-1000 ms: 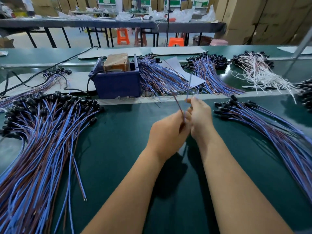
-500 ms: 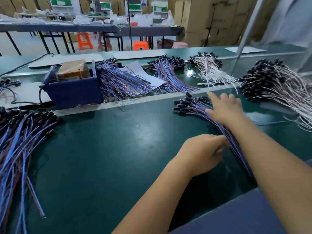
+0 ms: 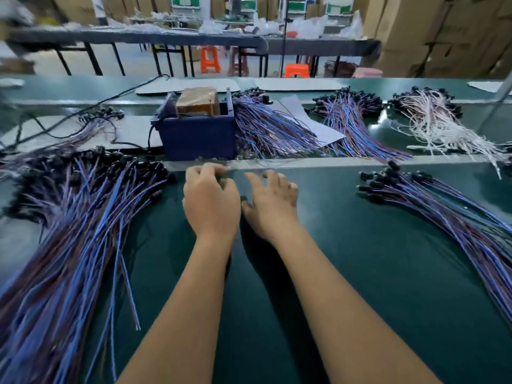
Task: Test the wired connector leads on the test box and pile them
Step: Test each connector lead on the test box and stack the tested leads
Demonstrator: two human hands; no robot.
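The left hand (image 3: 212, 202), fingers curled, seems to pinch something at its fingertips, too blurred to identify; the right hand (image 3: 273, 202) hangs spread and empty. The test box (image 3: 198, 133) sits just beyond the left hand, which is nearer. Lead piles (image 3: 69, 231) run near-to-far at the left.

Left hand (image 3: 212, 200) fingertips motion-blurred, grip on anything unclear. Left pile (image 3: 63, 245) cut off by left and bottom edges; right pile (image 3: 454, 217) by right edge. Far shelves (image 3: 241, 4) blurred.
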